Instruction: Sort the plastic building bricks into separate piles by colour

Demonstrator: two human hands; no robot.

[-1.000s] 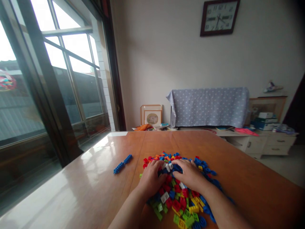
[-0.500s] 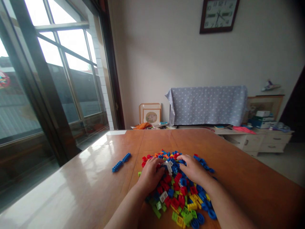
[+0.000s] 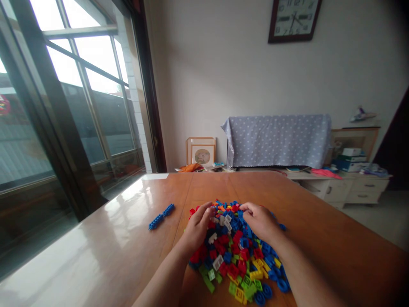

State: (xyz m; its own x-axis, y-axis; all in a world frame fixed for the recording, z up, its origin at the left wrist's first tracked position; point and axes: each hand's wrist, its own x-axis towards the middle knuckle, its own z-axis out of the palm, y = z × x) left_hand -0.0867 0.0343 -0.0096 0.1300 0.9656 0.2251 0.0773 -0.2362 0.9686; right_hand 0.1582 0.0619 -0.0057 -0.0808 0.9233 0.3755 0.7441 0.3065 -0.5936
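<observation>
The loose heap of toy bricks (image 3: 237, 247) lies on the tabletop (image 3: 111, 251) straight ahead of the person, between the left hand (image 3: 197, 226) and the right hand (image 3: 261, 222), so the bricks in its middle are to the right of the left fingers and to the left of the right fingers, with neither hand clearly the nearer; the heap's longer direction seems to run from beyond the fingertips back toward the person. The left fingers are loosely bent and partly spread, their tips over the far left part of the heap, with the thumb close beside them and no brick seen gripped. The right fingers curve inward at the far right part of the heap, the thumb just below the forefinger; the palm side is hidden, so whether they pinch a brick cannot be told. Some white bricks (image 3: 228, 223) sit in the gap between the hands, nearer the left one, while yellow bricks (image 3: 256, 275) and blue rings (image 3: 267, 291) lie at the near end, between the forearms. Well to the left of the left hand, apart from the heap, a knobbly blue bar (image 3: 156, 221) lies flat, its long axis slanting away and to the right
</observation>
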